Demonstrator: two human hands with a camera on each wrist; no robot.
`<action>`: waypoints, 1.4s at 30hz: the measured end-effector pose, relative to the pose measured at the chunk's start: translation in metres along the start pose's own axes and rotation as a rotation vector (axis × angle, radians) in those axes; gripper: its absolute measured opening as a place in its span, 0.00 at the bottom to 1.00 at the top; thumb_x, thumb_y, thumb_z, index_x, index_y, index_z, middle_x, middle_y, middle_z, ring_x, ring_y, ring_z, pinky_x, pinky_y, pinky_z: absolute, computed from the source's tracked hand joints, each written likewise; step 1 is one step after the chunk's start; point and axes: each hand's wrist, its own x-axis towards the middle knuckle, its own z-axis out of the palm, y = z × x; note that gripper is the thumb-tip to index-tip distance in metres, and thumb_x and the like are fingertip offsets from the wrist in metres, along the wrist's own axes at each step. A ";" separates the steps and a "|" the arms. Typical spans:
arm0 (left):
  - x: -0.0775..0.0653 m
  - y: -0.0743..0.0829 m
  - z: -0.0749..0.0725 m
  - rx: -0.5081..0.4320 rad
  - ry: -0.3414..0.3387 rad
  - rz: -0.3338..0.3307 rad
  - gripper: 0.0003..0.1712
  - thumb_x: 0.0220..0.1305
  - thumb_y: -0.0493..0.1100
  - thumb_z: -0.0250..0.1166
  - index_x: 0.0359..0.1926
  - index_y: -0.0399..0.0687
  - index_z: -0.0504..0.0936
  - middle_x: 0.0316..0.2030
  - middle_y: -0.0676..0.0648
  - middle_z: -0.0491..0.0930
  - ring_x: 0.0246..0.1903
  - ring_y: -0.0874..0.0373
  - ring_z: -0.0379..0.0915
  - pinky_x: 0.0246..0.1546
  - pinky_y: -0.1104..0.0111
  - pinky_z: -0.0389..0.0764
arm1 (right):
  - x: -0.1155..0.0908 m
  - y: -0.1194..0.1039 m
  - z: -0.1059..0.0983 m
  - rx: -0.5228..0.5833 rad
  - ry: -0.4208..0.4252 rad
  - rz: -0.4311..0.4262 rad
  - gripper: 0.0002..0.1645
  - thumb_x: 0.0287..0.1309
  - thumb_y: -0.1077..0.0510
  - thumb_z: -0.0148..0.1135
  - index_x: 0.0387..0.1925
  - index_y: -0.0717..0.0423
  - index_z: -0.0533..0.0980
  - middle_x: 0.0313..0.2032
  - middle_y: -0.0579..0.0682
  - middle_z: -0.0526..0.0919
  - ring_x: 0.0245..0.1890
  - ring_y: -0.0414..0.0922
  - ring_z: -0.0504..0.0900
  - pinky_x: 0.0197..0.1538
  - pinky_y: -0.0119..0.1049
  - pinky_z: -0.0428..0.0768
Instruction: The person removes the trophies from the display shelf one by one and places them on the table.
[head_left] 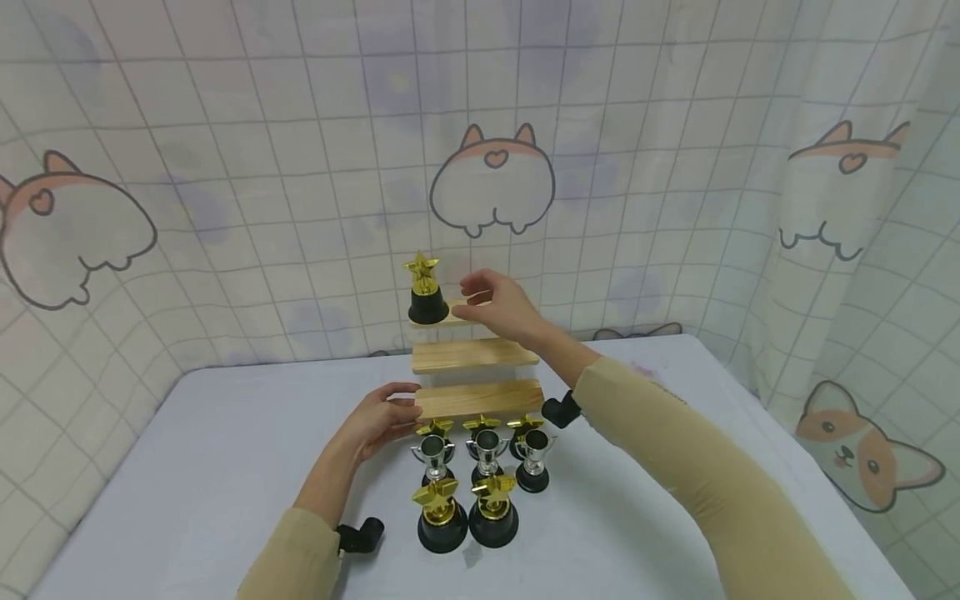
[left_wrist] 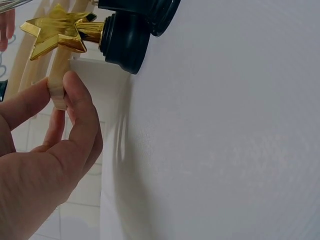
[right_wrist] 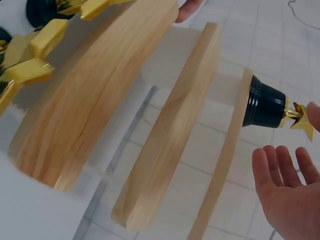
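Note:
A wooden three-tier rack stands at the table's back. My left hand (head_left: 377,422) pinches the left end of its lowest board (head_left: 480,400) between thumb and fingers, which shows closely in the left wrist view on that board (left_wrist: 59,95). A gold star trophy (head_left: 426,300) with a black base stands upright on the left end of the top board (right_wrist: 231,145). Just right of it is my right hand (head_left: 501,308), its fingers loosely bent and apart from the trophy, holding nothing. Between the two lies the middle board (head_left: 475,355).
Before the rack stand silver cup trophies (head_left: 487,450) in a row, with gold star trophies (head_left: 493,510) in front and more star trophies (head_left: 435,427) behind, close under the lowest board. A white cloth covers the table (head_left: 247,450). A gridded curtain (head_left: 300,250) hangs behind.

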 end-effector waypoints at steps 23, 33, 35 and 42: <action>0.001 -0.002 -0.001 -0.001 -0.001 0.011 0.31 0.69 0.28 0.63 0.70 0.32 0.66 0.51 0.35 0.77 0.41 0.53 0.81 0.43 0.66 0.87 | 0.037 0.001 0.048 0.012 0.083 0.031 0.34 0.64 0.53 0.73 0.66 0.60 0.71 0.62 0.56 0.77 0.62 0.52 0.75 0.61 0.42 0.79; 0.000 -0.002 0.000 0.006 0.003 0.011 0.30 0.69 0.28 0.63 0.70 0.33 0.66 0.52 0.35 0.77 0.41 0.52 0.82 0.43 0.66 0.87 | 0.039 -0.004 0.068 0.019 0.144 0.035 0.32 0.66 0.53 0.71 0.66 0.61 0.71 0.60 0.56 0.78 0.60 0.51 0.76 0.58 0.40 0.82; -0.001 -0.002 0.000 0.002 -0.001 0.012 0.31 0.68 0.28 0.63 0.70 0.32 0.66 0.52 0.35 0.77 0.41 0.53 0.82 0.43 0.66 0.87 | 0.039 -0.004 0.069 0.028 0.154 0.034 0.31 0.66 0.54 0.70 0.65 0.61 0.71 0.60 0.56 0.78 0.60 0.51 0.76 0.57 0.40 0.82; 0.000 -0.002 0.000 -0.003 0.007 0.012 0.31 0.68 0.28 0.63 0.70 0.32 0.66 0.52 0.34 0.77 0.41 0.52 0.82 0.42 0.66 0.87 | 0.040 -0.004 0.067 0.068 0.162 0.042 0.29 0.67 0.56 0.70 0.64 0.61 0.72 0.60 0.56 0.79 0.59 0.50 0.77 0.56 0.38 0.83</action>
